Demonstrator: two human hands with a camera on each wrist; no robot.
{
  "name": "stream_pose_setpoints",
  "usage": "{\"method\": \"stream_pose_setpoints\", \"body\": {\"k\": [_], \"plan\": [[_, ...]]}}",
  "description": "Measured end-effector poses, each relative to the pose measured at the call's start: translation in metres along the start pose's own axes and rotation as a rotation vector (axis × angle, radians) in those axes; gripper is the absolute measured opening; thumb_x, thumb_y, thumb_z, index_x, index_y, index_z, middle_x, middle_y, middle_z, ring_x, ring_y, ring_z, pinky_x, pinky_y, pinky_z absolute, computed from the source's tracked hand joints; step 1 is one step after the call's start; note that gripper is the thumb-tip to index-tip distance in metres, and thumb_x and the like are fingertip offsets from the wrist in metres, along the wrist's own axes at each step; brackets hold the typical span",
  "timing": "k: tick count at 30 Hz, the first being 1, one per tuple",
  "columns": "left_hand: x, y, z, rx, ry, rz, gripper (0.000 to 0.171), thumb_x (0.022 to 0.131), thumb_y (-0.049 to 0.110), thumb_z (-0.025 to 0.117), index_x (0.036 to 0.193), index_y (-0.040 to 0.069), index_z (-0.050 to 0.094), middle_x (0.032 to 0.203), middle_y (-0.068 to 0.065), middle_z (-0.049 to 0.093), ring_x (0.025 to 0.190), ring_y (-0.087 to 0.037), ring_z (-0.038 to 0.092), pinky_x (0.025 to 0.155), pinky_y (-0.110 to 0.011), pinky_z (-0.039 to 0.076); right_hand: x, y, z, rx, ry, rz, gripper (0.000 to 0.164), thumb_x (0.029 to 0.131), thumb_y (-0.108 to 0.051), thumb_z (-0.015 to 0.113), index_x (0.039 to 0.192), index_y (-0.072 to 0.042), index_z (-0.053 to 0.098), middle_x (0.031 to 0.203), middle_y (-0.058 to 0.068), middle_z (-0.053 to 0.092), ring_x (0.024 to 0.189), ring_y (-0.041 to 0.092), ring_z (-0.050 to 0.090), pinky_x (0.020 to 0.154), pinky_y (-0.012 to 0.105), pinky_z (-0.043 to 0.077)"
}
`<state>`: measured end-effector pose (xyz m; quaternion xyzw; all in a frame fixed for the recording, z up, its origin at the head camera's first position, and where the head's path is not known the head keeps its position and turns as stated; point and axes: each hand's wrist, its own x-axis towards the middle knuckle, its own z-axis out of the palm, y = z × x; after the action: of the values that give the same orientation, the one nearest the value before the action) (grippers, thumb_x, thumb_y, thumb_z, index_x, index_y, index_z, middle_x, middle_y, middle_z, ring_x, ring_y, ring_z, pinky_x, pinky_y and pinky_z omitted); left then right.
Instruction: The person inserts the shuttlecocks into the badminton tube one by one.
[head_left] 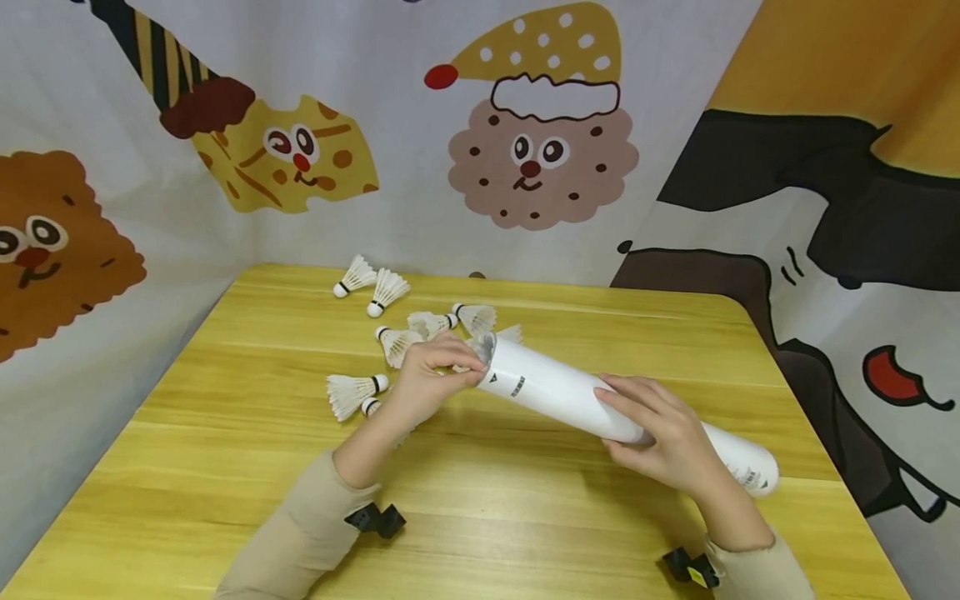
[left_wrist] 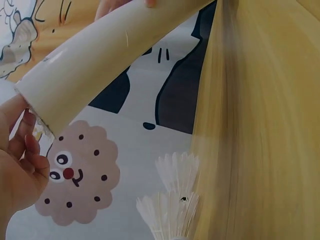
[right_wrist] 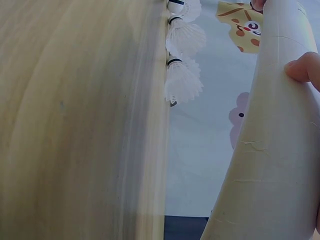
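Observation:
A long white shuttlecock tube (head_left: 555, 387) is held at a slant over the table, its mouth up on the left and its far end lower on the right. My right hand (head_left: 667, 429) grips it around the middle, thumb on the near side and fingers over the top. At the mouth, my left hand (head_left: 442, 371) pinches the rim with thumb and bent fingertips. In the left wrist view, its fingers (left_wrist: 30, 145) curl against the tube's edge, where the inside is mostly hidden. Just behind the left hand lie white shuttlecocks (head_left: 396, 343).
Several shuttlecocks are spread over the table's left and middle, two of them (head_left: 388, 292) near the back edge. One shuttlecock (head_left: 356, 393) lies left of the left wrist. A printed cartoon cloth (head_left: 405, 225) hangs behind the wooden table (head_left: 480, 517).

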<state>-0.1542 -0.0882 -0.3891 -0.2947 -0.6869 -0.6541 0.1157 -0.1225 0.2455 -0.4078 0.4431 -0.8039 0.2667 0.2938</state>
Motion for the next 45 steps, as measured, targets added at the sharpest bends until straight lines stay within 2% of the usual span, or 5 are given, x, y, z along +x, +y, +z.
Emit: {"method": "stream_pose_setpoints", "body": {"k": [5, 16, 27, 36, 45], "plan": [[0.002, -0.002, 0.003, -0.004, -0.035, -0.036, 0.012, 0.074, -0.016, 0.072, 0.078, -0.005, 0.073, 0.081, -0.012, 0.070, 0.079, -0.019, 0.057, 0.071, -0.034, 0.045, 0.000, 0.000, 0.001, 0.014, 0.005, -0.011, 0.047, 0.089, -0.037, 0.061, 0.121, -0.004, 0.065, 0.122, 0.016, 0.061, 0.106, 0.031, 0.057, 0.099, 0.022, 0.037], [0.005, -0.004, 0.006, 0.024, -0.122, -0.119, 0.016, 0.071, -0.019, 0.068, 0.077, -0.006, 0.074, 0.081, -0.013, 0.071, 0.080, -0.020, 0.057, 0.080, -0.033, 0.045, -0.001, -0.001, 0.003, 0.033, -0.007, -0.022, 0.046, 0.088, -0.036, 0.062, 0.121, -0.004, 0.066, 0.122, 0.016, 0.062, 0.105, 0.032, 0.057, 0.100, 0.022, 0.036], [0.005, -0.005, -0.009, -0.003, -0.203, -0.150, 0.011, 0.078, -0.010, 0.071, 0.086, -0.004, 0.075, 0.089, -0.007, 0.071, 0.087, -0.021, 0.057, 0.073, -0.030, 0.047, -0.002, 0.000, 0.002, 0.021, -0.018, 0.002, 0.047, 0.089, -0.039, 0.061, 0.122, -0.005, 0.065, 0.124, 0.015, 0.061, 0.108, 0.030, 0.056, 0.100, 0.021, 0.035], [0.008, -0.002, -0.031, 0.033, -0.153, -0.090, 0.012, 0.078, -0.006, 0.074, 0.090, -0.003, 0.075, 0.086, -0.009, 0.070, 0.067, -0.016, 0.044, 0.058, -0.026, 0.036, -0.004, 0.002, 0.001, 0.013, -0.004, 0.009, 0.047, 0.089, -0.039, 0.061, 0.121, -0.005, 0.065, 0.123, 0.015, 0.061, 0.107, 0.030, 0.056, 0.099, 0.020, 0.036], [0.008, -0.003, -0.064, 0.129, -0.022, -0.107, 0.015, 0.079, -0.015, 0.069, 0.093, -0.011, 0.070, 0.087, -0.011, 0.068, 0.074, -0.015, 0.054, 0.063, -0.027, 0.042, -0.003, 0.002, 0.001, 0.013, -0.002, 0.018, 0.047, 0.089, -0.039, 0.061, 0.122, -0.005, 0.065, 0.123, 0.015, 0.061, 0.108, 0.030, 0.056, 0.099, 0.020, 0.036]]}}
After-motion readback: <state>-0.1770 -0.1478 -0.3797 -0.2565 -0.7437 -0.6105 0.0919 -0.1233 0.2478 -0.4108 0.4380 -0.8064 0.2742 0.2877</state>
